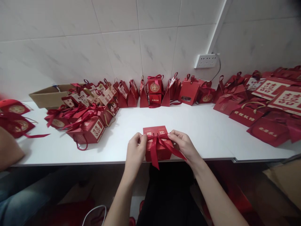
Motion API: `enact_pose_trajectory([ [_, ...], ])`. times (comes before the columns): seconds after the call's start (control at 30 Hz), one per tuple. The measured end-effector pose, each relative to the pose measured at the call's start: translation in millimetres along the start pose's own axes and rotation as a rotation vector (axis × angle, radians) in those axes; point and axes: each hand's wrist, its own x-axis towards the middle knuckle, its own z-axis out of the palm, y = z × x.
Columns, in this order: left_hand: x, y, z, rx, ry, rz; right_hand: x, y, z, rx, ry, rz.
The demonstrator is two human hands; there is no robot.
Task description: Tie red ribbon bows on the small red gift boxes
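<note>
A small red gift box (157, 131) sits at the near edge of the white table (202, 128), straight in front of me. A red ribbon (155, 147) is crossed over its top, with its ends hanging past the table edge. My left hand (135, 150) pinches the ribbon at the box's left side. My right hand (182, 144) pinches it at the right side. Both hands are closed on the ribbon.
Several red gift boxes with ribbons (87, 125) are piled at the left. A row of red boxes and bags (155, 89) lines the tiled wall. Flat red bags (268, 110) cover the right. A cardboard box (50, 95) stands back left. Another person's arm (9, 150) is at the far left.
</note>
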Motion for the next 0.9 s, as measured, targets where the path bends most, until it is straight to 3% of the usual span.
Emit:
enact_pose_trajectory([
  [0.3, -0.2, -1.9, 2.2, 0.001, 0.007, 0.003, 4.9, 15.8, -4.8, 0.102, 0.022, -0.003],
  [0.47, 0.3, -7.8, -1.5, -0.150, -0.034, -0.027, 4.0, 21.2, -28.4, 0.120, -0.032, -0.100],
  [0.6, 1.8, -11.4, -3.5, -0.255, -0.035, -0.061, 1.9, 27.6, -49.6, -0.150, -0.219, -0.256],
  [0.73, 4.4, -9.4, -1.8, -0.232, -0.006, 0.013, 4.8, 28.9, -46.9, -0.456, -0.371, -0.299],
  [0.83, 0.2, -3.6, -1.1, -0.160, 0.085, 0.099, 7.5, 27.9, -37.5, -0.530, -0.388, -0.279],
  [0.9, -7.7, 1.2, -0.6, -0.091, 0.183, 0.213, 5.6, 27.8, -31.8, -0.596, -0.333, -0.323],
])
